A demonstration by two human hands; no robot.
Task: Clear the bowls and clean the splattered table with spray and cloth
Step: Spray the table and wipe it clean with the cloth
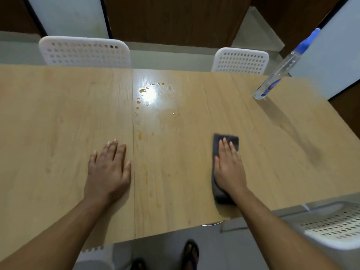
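right hand (229, 168) flat, pressing cloth (224, 147) on bench (58, 114); left hand (109, 168) flat, holding nothing. wiping step; next sweep to orange splatter (143, 90).

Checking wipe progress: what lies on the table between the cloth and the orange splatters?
Head view: between the cloth under the right hand and the orange splatters, only bare table, with faint smears.

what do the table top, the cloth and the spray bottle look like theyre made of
Table: likely wood-look laminate, semi-gloss; printed grain, a straight seam, a bright glare patch by the orange splatter.
Cloth: dark grey soft fabric, perhaps microfibre; matte, folded flat under the right hand.
Spray bottle: clear plastic, apparently; see-through body with a blue label and blue top.
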